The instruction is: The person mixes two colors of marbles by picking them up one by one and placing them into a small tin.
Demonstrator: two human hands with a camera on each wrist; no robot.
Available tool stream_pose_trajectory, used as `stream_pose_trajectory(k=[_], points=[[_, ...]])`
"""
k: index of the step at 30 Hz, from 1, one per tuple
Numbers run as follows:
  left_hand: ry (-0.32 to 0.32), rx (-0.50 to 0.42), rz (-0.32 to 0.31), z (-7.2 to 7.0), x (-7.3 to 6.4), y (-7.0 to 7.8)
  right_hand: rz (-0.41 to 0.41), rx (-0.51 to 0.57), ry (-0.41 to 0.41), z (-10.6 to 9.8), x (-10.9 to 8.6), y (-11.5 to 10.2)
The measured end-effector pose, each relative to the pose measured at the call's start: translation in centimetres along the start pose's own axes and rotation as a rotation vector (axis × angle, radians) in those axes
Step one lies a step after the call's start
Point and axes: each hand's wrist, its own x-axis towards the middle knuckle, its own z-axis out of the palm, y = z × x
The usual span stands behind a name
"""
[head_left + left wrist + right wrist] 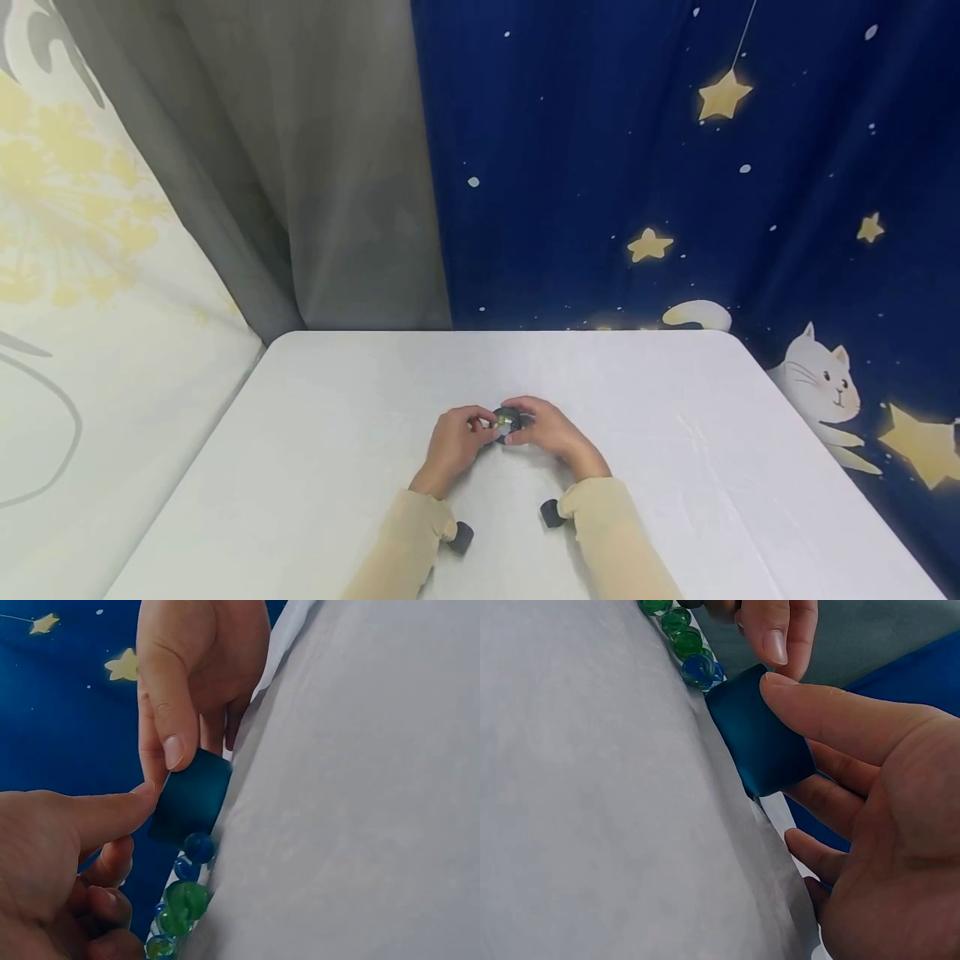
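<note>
Fingers of the right hand (892, 799) are curled about the blue-green cup (761, 739), which is positioned on the white desk (637, 375) between both hands. Left hand (453, 437) fingertips are placed narrowly at the cup's rim; whether anything is held there cannot be told. Green marbles (186, 900) and blue marbles (199, 847) are grouped just beside the cup. Both forearms are covered by cream sleeves (615, 529).

no readable text in any of the three views tbh, no legible labels, no brands, no numbers, no signs I can make out
</note>
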Motion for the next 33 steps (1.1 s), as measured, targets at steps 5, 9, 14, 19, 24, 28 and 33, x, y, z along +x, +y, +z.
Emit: stream_pose_trajectory(k=[5,9,14,19,24,28,33], points=[[0.018,0.015,0.0,-0.2,-0.3,0.1,-0.002,0.018,-0.014,-0.1,-0.4,0.1],[0.006,0.003,-0.017,-0.4,-0.1,-0.1,-0.009,0.027,-0.019,-0.1,-0.4,0.2],[-0.001,-0.009,-0.043,-0.9,0.1,-0.3,-0.012,0.031,-0.011,0.0,-0.4,0.1],[0.011,-0.026,-0.043,-2.1,0.2,-0.7,-0.012,0.023,0.003,0.0,-0.4,-0.1],[0.045,-0.039,-0.078,-3.7,0.4,-1.4,0.001,0.018,0.006,0.0,-0.4,-0.2],[0.068,-0.014,-0.116,-4.6,0.4,-2.2,0.016,0.026,0.004,0.0,-0.4,-0.3],[0.058,0.016,-0.135,-5.0,0.5,-2.8,0.008,0.029,0.001,0.1,-0.4,-0.2]])
